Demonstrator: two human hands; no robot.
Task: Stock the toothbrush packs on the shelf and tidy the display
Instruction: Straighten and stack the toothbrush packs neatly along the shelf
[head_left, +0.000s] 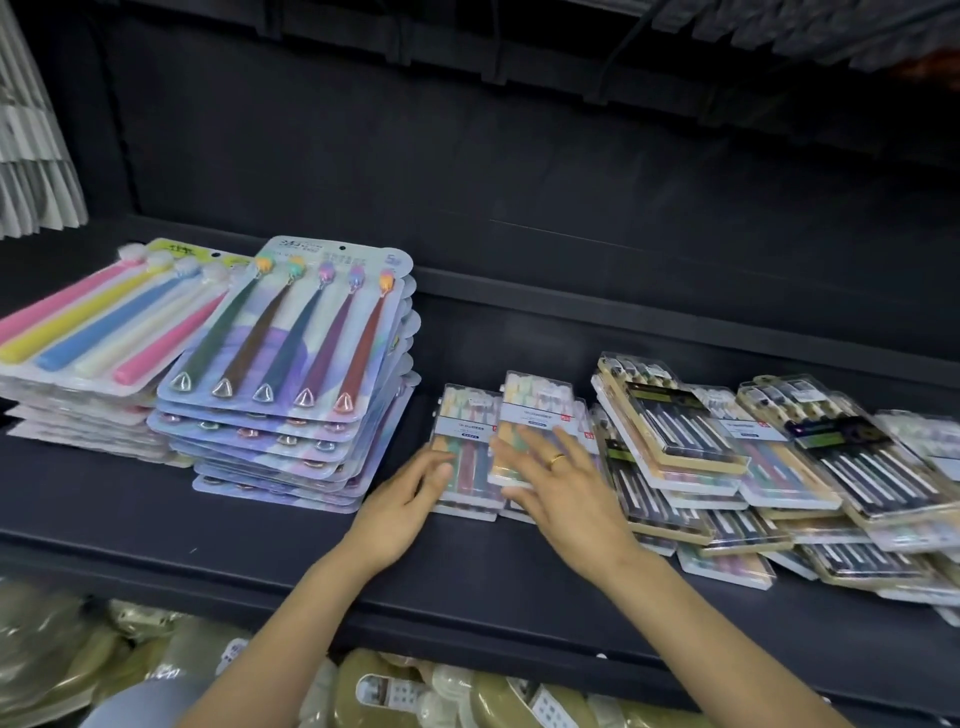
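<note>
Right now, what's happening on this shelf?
A person is tidying toothbrush packs on a dark shelf. The left hand touches the near end of one small clear pack, while the right hand lies with fingers spread on the pack beside it. Two neat stacks of carded toothbrushes sit to the left; a loose heap of boxed packs lies to the right.
</note>
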